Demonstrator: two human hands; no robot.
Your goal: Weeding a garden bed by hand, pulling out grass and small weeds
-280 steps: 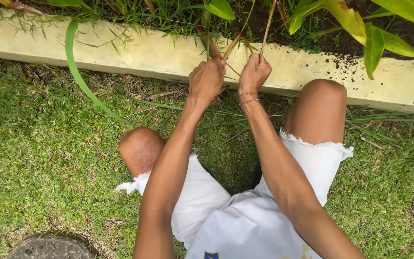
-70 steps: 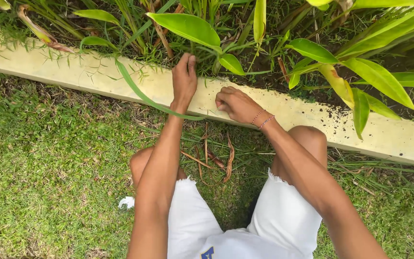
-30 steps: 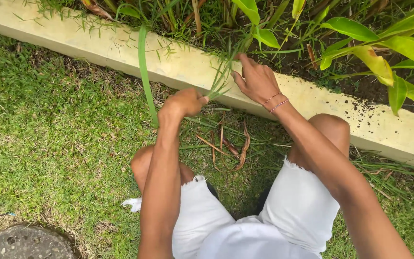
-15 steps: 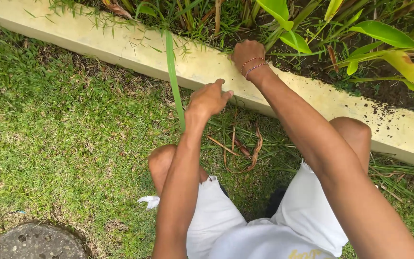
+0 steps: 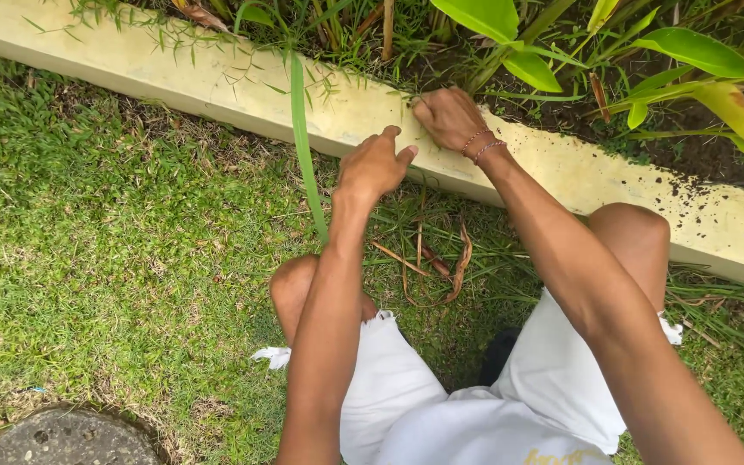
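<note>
Here the right hand (image 5: pixel 448 116) rests curled on the pale concrete curb (image 5: pixel 561 172) at the bed's edge (what it pinches, I cannot tell). The left hand (image 5: pixel 375 164), loosely open, hovers empty beside a long green blade (image 5: pixel 303 146) drooping from bed toward lawn.

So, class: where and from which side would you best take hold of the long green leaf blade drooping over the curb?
Probably the long green leaf blade where it crosses the pale curb. It is narrow and hangs straight there, bare on both edges. Come from its right side, where the left hand hovers, pinching across the width.
</note>
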